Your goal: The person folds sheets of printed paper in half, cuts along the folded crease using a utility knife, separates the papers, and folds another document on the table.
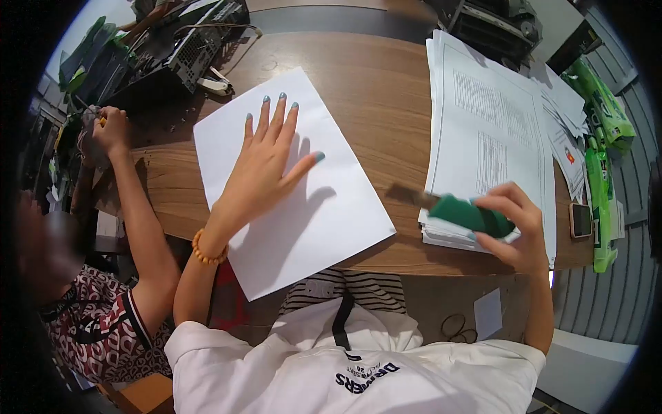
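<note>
My left hand (pixel 267 155) is spread over a large blank white sheet of paper (pixel 303 241), fingers apart and holding nothing. Its shadow falls to the right on the sheet, and I cannot tell how firmly the palm touches. The sheet lies at an angle, one corner past the desk's front edge. In my right hand (pixel 514 224) is a green-handled knife (pixel 469 214), gripped by the handle between thumb and fingers. Its short, flat metal blade points left and is blurred. The knife is over the lower left corner of a thick stack of printed sheets (pixel 483 124).
The wooden desk (pixel 372 117) carries a metal computer case (pixel 200 58) at the back left. A phone (pixel 580 221), loose papers (pixel 565 148) and green packets (pixel 603 200) lie at the right. At the left, another person's hand (pixel 112 130) holds something with yellow on it.
</note>
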A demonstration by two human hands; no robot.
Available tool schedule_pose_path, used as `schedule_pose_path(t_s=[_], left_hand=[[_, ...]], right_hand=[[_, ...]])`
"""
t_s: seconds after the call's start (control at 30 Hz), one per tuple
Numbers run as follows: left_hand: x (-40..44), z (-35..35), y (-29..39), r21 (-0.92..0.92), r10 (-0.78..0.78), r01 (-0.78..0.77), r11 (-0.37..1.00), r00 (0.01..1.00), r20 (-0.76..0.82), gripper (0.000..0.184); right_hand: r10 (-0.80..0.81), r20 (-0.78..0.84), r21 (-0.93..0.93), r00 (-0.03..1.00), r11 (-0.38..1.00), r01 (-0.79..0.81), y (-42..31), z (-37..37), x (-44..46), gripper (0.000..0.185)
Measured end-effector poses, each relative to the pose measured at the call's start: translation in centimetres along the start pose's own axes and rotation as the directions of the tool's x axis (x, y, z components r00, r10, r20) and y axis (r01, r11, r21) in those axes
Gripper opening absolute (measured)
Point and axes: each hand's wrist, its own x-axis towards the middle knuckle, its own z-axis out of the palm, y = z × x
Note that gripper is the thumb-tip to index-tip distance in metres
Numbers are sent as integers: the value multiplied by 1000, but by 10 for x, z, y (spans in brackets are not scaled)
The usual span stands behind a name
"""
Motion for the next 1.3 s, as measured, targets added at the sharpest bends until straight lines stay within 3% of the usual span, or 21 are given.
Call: schedule_pose_path(t_s=[0.13, 0.27, 0.7, 1.0, 1.17, 1.3], left_hand=[[-19, -15, 38, -91, 75, -74, 993, 997, 14, 76], [-24, -9, 58, -122, 116, -110, 986, 992, 44, 82], [-41, -1, 66, -112, 12, -1, 994, 995, 96, 81], [-45, 10, 68, -75, 39, -33, 997, 996, 86, 83], [-44, 8, 68, -80, 37, -29, 996, 994, 100, 83], [-44, 8, 67, -108, 34, -25, 994, 996, 84, 83]], right_hand=[[23, 97, -41, 995, 999, -19, -1, -7, -32, 39], [2, 95, -82, 995, 997, 6, 4, 0, -44, 40], [-8, 134, -9, 991, 1000, 9, -3, 14, -31, 40], [26, 94, -46, 995, 999, -21, -5, 25, -32, 40], [-64, 36, -148, 997, 987, 69, -12, 32, -32, 40], [-41, 17, -167, 999, 985, 43, -19, 31, -31, 39]])
